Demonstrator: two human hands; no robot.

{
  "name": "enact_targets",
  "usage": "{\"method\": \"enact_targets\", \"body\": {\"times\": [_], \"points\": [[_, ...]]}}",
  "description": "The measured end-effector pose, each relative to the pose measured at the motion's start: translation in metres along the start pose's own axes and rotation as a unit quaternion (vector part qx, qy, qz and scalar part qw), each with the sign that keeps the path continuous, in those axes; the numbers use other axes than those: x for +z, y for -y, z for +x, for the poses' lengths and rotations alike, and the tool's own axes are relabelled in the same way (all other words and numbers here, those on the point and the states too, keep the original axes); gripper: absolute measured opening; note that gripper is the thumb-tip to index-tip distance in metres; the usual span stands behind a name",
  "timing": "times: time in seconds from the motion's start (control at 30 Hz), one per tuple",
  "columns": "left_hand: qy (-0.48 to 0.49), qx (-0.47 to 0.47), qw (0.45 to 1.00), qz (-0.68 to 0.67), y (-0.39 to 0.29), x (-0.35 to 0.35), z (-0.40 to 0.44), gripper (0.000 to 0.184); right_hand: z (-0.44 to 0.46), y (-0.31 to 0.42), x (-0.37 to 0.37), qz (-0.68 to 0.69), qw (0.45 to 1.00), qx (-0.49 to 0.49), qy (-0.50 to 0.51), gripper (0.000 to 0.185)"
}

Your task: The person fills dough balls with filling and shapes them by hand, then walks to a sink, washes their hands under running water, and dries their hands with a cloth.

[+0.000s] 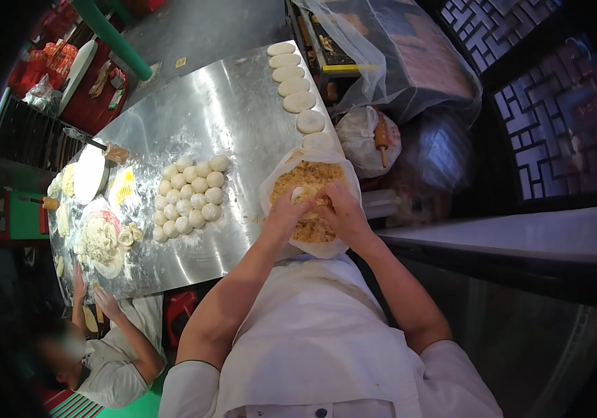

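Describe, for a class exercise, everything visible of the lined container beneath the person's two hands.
The container looks roundish and open-topped, lined with wrinkled, whitish translucent sheeting, apparently plastic, that covers its rim. A crumbly golden-brown mixture lies inside. It sits opening upward at the edge of the shiny metal table, right before the person's apron. The left hand and right hand hide its middle; whether they touch the mixture is unclear.

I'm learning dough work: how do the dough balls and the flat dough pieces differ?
The dough balls are rounded; the flat dough pieces are low and broad. The dough balls form a cluster; the flat dough pieces form a row. Both lie, pale, on the metal table.
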State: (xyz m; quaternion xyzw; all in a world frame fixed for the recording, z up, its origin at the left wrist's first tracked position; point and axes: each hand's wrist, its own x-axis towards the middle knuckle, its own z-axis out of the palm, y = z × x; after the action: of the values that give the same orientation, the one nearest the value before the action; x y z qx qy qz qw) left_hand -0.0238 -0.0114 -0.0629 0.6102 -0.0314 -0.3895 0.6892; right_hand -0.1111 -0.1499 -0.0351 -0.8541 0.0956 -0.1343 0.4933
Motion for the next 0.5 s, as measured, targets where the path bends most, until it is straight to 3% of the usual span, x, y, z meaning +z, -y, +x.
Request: {"method": "enact_targets", "body": {"times": [0.13, 0.2, 0.3, 0.37, 0.4, 0.47, 0.5], "points": [[-0.066, 0.045, 0.993, 0.082, -0.011, 0.000, -0.005, 0.034, 0.001, -0.020, 0.000, -0.013, 1.000, 0.011, -0.017, 0.023], [-0.048, -0.001, 0.999, -0.024, -0.014, -0.006, -0.008, 0.030, 0.001, -0.026, -0.004, -0.053, 0.998, -0.006, -0.029, 0.020], [0.025, -0.007, 0.997, -0.077, -0.014, -0.017, -0.012, 0.030, -0.005, -0.019, -0.006, -0.037, 0.998, 0.004, 0.060, 0.016], [0.006, -0.001, 0.996, -0.084, -0.012, -0.014, -0.012, 0.032, -0.006, -0.008, -0.007, -0.008, 0.999, 0.002, -0.036, 0.013], [-0.008, 0.003, 0.996, -0.091, -0.013, -0.009, -0.013, 0.034, -0.005, -0.002, -0.009, -0.008, 0.999, 0.003, -0.035, 0.013], [0.001, 0.000, 0.996, -0.089, -0.018, -0.001, -0.017, 0.035, 0.000, 0.007, -0.010, 0.153, 0.977, 0.151, -0.013, 0.012], [0.010, -0.002, 0.996, -0.087, -0.020, 0.004, -0.019, 0.037, 0.001, 0.005, -0.006, 0.153, 0.977, 0.151, -0.015, 0.012]]}}
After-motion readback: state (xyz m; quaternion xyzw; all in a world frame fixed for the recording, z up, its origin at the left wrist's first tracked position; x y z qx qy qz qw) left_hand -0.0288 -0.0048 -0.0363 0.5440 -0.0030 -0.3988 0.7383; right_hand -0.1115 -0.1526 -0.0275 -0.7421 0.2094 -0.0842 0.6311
